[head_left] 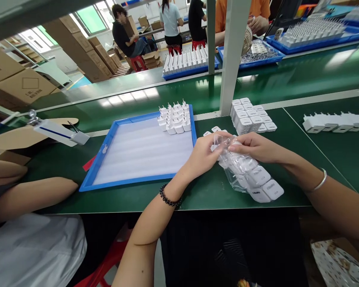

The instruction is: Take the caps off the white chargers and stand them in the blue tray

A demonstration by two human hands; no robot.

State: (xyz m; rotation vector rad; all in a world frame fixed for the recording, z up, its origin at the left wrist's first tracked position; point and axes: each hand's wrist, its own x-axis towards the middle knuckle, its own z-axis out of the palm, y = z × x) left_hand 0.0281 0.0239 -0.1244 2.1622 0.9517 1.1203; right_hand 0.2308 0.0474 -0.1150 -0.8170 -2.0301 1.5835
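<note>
A clear plastic bag (237,175) lies on the green table with several white square covers (261,176) in and beside its mouth. My left hand (206,150) pinches the bag's upper end. From the other side my right hand (253,146) grips the same end, thumb and fingers closed on the film. Just behind my hands stand stacked white covers (248,115), and a few loose ones lie partly hidden behind my left hand. To the left, a blue tray (119,182) with a white liner holds a cluster of white plug adapters (176,118) in its far right corner.
A metal post (229,59) rises behind the stacked covers. Several white adapters (335,122) stand in a row at right. Beyond the green conveyor (131,97) are filled blue trays (191,71). A person's arm (36,195) rests at the left table edge.
</note>
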